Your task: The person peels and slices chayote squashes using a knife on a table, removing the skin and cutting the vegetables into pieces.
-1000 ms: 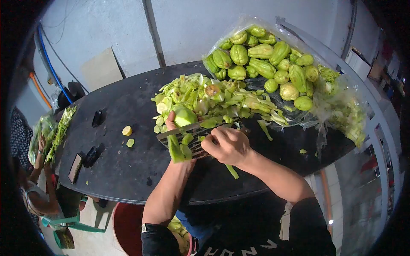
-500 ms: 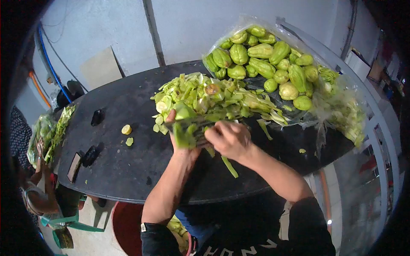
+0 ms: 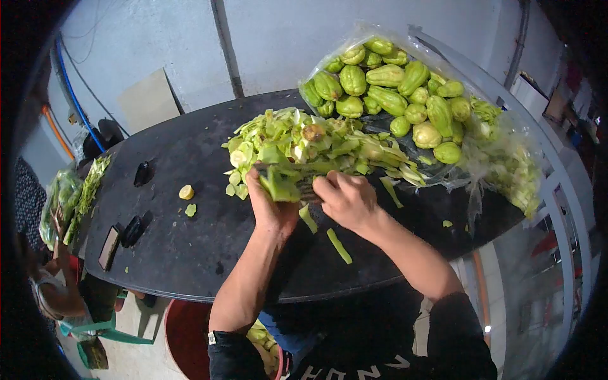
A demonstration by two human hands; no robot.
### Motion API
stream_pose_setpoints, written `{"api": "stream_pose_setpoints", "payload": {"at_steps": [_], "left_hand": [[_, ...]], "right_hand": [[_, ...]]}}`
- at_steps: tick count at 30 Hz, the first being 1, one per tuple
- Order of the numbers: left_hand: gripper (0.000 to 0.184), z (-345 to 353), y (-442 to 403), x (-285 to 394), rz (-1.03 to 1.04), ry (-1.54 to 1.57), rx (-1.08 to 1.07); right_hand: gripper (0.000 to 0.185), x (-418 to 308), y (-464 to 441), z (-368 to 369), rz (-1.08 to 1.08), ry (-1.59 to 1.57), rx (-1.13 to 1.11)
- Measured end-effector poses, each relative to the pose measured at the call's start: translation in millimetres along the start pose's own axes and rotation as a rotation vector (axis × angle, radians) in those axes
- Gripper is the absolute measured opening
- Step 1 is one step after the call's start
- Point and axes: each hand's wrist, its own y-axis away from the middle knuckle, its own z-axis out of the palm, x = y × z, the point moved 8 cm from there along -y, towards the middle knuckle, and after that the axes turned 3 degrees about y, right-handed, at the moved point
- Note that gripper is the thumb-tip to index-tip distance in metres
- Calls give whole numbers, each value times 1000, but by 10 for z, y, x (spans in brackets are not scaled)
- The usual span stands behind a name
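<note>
My left hand [image 3: 273, 214] is wrapped round a green chayote [image 3: 278, 190], partly peeled, above the dark table. In my right hand [image 3: 348, 199] is a knife [image 3: 304, 170], its wide blade lying across the top of the chayote. The blade is blurred, and my fingers hide its handle. Just beyond both hands spreads a heap of pale green peelings [image 3: 278, 136]. Two loose strips of peel [image 3: 339, 246] lie on the table close to my right forearm.
Whole chayotes [image 3: 386, 76] fill an open plastic bag at the back right. A phone [image 3: 109, 247], dark small objects and a cut piece [image 3: 186, 192] lie on the table's left. Below the near edge stands a red tub [image 3: 190, 335]. Another person [image 3: 60, 285] is at far left.
The chayote and knife have shifted slightly, and the blade now shows more edge-on. My right hand has moved a little to the right. A strip of peel now lies separate below the hands.
</note>
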Motion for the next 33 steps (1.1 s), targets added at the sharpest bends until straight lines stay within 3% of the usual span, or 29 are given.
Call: {"api": "stream_pose_setpoints", "payload": {"at_steps": [2,6,9,12,16,18,24,28,32,33], "left_hand": [[60,52,-30,109,163,-65,25],[57,203,39,119,118,-75,-65],[60,213,36,125,123,-129,-128],[63,226,56,93,105,-131,-79],[66,138,66,71,30,-123,-124],[68,269,50,87,19,-124,-260],[66,39,-77,26,20,-75,-99],[63,-108,-101,-132,-31,-61,-8],[58,-282,-122,-348,-144,-33,-70],[59,-329,-79,-336,-125,-75,74]], "right_hand": [[10,107,42,70,38,30,-20],[10,86,28,-14,32,27,13],[14,291,2,78,156,-38,-18],[17,318,21,-9,136,-26,32],[15,470,-4,116,249,-104,-65],[16,574,35,183,333,-101,-153],[22,630,137,192,391,-140,-155],[29,608,222,195,285,-34,-126],[37,473,262,216,220,-33,-112],[39,451,278,248,210,-37,-119]]}}
